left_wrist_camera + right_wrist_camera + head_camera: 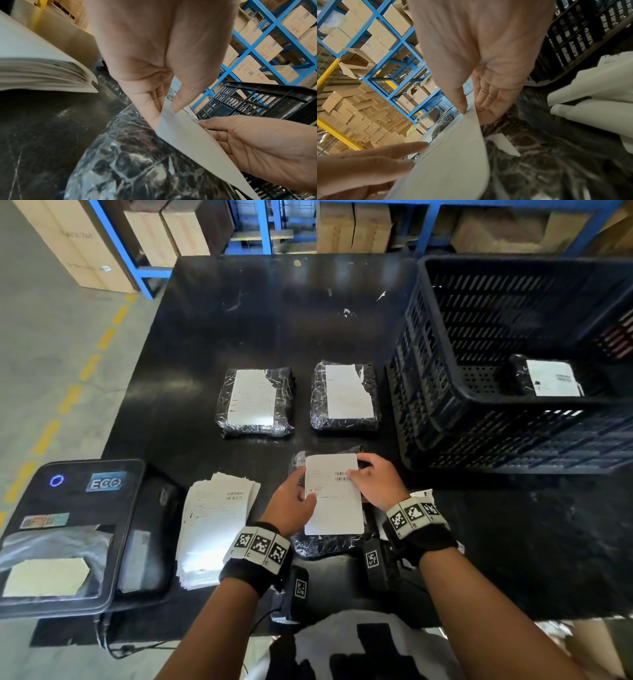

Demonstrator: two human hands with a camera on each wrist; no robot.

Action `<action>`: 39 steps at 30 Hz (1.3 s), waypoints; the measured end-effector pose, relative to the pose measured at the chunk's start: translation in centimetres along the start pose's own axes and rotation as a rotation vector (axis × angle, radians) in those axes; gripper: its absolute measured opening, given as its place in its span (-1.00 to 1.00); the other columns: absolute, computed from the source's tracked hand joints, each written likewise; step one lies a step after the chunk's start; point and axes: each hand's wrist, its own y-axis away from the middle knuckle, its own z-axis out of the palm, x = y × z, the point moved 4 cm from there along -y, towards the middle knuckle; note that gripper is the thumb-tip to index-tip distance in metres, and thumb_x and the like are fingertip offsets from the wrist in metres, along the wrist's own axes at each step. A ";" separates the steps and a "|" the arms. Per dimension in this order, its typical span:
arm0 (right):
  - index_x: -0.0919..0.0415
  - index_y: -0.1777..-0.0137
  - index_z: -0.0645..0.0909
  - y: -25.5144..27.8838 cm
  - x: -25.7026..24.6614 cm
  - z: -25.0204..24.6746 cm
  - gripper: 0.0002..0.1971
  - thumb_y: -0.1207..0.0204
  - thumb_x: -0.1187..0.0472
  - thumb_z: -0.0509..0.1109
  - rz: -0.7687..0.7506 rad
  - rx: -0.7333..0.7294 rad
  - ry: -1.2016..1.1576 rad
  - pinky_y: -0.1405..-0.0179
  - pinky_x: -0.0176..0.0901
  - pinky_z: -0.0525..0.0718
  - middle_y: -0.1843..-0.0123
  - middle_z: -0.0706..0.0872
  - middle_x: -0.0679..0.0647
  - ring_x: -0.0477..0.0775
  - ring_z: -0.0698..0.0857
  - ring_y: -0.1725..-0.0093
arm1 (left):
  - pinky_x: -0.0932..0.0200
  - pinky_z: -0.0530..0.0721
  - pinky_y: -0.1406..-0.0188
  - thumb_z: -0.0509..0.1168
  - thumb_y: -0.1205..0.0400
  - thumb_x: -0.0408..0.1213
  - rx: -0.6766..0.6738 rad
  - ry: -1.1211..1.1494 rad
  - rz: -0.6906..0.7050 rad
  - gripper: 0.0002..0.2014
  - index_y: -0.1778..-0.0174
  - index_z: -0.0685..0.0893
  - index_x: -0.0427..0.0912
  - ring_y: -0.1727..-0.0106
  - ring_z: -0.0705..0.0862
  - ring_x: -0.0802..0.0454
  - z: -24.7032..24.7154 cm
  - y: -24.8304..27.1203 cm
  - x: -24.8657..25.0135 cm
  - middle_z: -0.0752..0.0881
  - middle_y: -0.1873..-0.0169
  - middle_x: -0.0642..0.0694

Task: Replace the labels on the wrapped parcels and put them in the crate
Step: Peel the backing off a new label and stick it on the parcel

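I hold a white label sheet (334, 494) with a barcode, tilted just above a black parcel in clear wrap (329, 544) near the table's front edge. My left hand (301, 491) pinches the label's left edge (188, 142) between thumb and fingers. On the right edge, my right hand (363, 470) pinches it (453, 155) with the thumb on top. Two more wrapped parcels (255, 402) (344, 395) with old, torn labels lie farther back. The black crate (442, 337) stands at the right and holds one labelled parcel (551, 378).
A stack of printed labels (212, 525) lies left of my hands, beside a black label printer (68, 535) at the table's left front corner. Crumpled white label scraps (590, 101) lie by my right wrist. Blue racks with cardboard boxes (352, 227) stand behind the black table (274, 320).
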 end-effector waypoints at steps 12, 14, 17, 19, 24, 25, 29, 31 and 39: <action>0.14 -0.38 0.57 0.2 -0.2 -0.1 -0.62 -0.55 0.20 0.41 -0.020 0.037 0.093 -0.01 0.01 0.76 0.29 0.71 -0.04 0.05 0.78 0.08 | 0.20 0.58 0.02 0.24 -0.64 -0.28 -0.016 -0.059 -0.050 -0.41 -0.61 0.25 -0.08 0.05 0.62 0.00 0.3 -0.2 -0.5 0.65 0.05 -0.08; 0.12 -0.38 0.56 0.2 -0.3 -0.1 -0.62 -0.56 0.19 0.41 -0.022 0.040 0.119 -0.02 0.00 0.76 0.26 0.70 -0.06 0.05 0.77 0.06 | 0.17 0.60 -0.03 0.24 -0.64 -0.28 -0.011 -0.064 -0.047 -0.41 -0.61 0.26 -0.08 0.01 0.65 -0.03 0.2 -0.2 -0.4 0.68 0.02 -0.09; 0.12 -0.38 0.56 0.4 -0.5 -0.1 -0.62 -0.56 0.18 0.41 -0.026 0.047 0.141 0.02 -0.09 0.74 0.13 0.71 -0.02 0.05 0.77 -0.01 | 0.23 0.54 0.06 0.24 -0.64 -0.28 -0.011 -0.077 -0.038 -0.41 -0.61 0.25 -0.09 0.19 0.55 0.12 0.2 -0.2 -0.3 0.57 0.24 0.06; 0.11 -0.38 0.55 0.6 -0.5 -0.2 -0.62 -0.57 0.18 0.40 -0.022 0.049 0.145 0.10 -0.17 0.69 0.10 0.70 -0.01 0.05 0.76 -0.02 | 0.24 0.52 0.10 0.25 -0.64 -0.27 -0.013 -0.091 -0.041 -0.40 -0.61 0.25 -0.08 0.22 0.54 0.14 0.3 -0.2 -0.5 0.55 0.27 0.06; 0.14 -0.41 0.53 0.9 -0.5 -0.2 -0.60 -0.58 0.19 0.40 -0.021 0.053 0.144 0.28 -0.34 0.57 0.10 0.70 -0.01 0.03 0.74 -0.02 | 0.22 0.56 0.07 0.25 -0.64 -0.26 -0.015 -0.097 -0.040 -0.40 -0.61 0.25 -0.08 0.14 0.60 0.07 0.4 0.0 -0.5 0.63 0.16 -0.04; 0.14 -0.41 0.53 1.0 -0.5 -0.2 -0.60 -0.58 0.19 0.40 -0.023 0.055 0.144 0.28 -0.35 0.57 0.05 0.71 0.03 0.04 0.74 -0.04 | 0.21 0.57 0.05 0.25 -0.64 -0.26 -0.014 -0.097 -0.039 -0.41 -0.61 0.25 -0.08 0.13 0.62 0.06 0.4 0.0 -0.4 0.65 0.14 -0.06; 0.15 -0.41 0.52 1.0 -0.5 -0.1 -0.59 -0.57 0.18 0.41 -0.023 0.064 0.153 0.09 -0.22 0.62 -0.14 0.76 0.15 0.08 0.74 -0.10 | 0.23 0.54 0.11 0.26 -0.64 -0.26 -0.011 -0.095 -0.037 -0.41 -0.61 0.27 -0.09 0.27 0.55 0.15 0.4 -0.1 -0.6 0.58 0.29 0.02; 0.14 -0.41 0.52 1.1 -0.4 -0.1 -0.59 -0.57 0.18 0.41 -0.020 0.067 0.150 0.07 -0.21 0.62 -0.15 0.76 0.15 0.07 0.74 -0.10 | 0.22 0.55 0.10 0.26 -0.64 -0.26 -0.012 -0.101 -0.034 -0.41 -0.61 0.26 -0.09 0.27 0.55 0.15 0.5 -0.1 -0.6 0.58 0.29 0.04; 0.16 -0.45 0.52 1.3 -0.4 -0.2 -0.55 -0.55 0.19 0.42 -0.010 0.087 0.167 -0.07 -0.12 0.68 -0.15 0.76 0.17 0.09 0.74 -0.10 | 0.22 0.56 0.08 0.26 -0.64 -0.27 -0.013 -0.094 -0.035 -0.40 -0.61 0.25 -0.10 0.20 0.54 0.09 0.6 0.0 -0.6 0.59 0.20 -0.03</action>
